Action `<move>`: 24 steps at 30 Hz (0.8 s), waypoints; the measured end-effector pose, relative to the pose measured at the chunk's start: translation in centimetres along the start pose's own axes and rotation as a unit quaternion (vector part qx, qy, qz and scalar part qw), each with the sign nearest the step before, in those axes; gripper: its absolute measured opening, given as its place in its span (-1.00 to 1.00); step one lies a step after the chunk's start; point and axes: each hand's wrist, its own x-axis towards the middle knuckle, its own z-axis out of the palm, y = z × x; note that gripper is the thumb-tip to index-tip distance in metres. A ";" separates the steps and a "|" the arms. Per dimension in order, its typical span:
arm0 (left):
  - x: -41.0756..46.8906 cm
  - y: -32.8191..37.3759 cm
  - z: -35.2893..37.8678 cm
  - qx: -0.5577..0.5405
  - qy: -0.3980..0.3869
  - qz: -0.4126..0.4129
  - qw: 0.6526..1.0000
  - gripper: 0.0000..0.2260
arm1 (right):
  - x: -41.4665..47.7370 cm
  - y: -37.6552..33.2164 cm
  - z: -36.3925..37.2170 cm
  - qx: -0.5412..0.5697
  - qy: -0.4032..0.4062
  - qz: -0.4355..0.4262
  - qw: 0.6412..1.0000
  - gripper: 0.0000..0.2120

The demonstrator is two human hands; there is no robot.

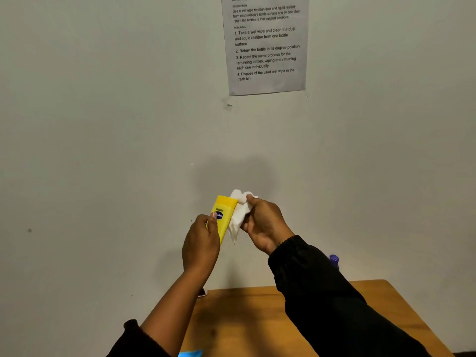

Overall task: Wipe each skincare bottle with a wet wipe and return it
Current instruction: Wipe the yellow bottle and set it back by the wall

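- Yellow plastic is what I hold up in front of the wall: a small yellow lotion bottle (pixel 223 217) with a dark blue oval label, raised well above the table
- My left hand (pixel 202 243) is closed around the lower part of the bottle, the thumb lies across its front just beside the label, and the bottle leans a little to the right at its top
- My right hand (pixel 265 222) is curled shut on a white wet wipe (pixel 238 215), bunched between the fingers and the thumb
- The wipe touches the right side of the bottle near its upper end, and a loose corner hangs down beside the bottle
- The right arm wears a black sleeve (pixel 322 292) down to the wrist; on the left arm the sleeve is pushed back
- Below my arms is a wooden table (pixel 239 318) against the pale wall
- Behind the right sleeve I see the purple cap (pixel 334 259) of another bottle; its body is hidden
- A light blue thing (pixel 190 353) shows at the bottom edge, I cannot tell what it is
- A printed instruction sheet (pixel 266 45) is fixed on the wall above
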 end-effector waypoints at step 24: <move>0.4 -1.8 -3.6 -0.671 -0.438 -0.185 0.569 -0.45 | -0.5 -0.3 1.5 -0.059 0.012 -0.061 0.996 -0.77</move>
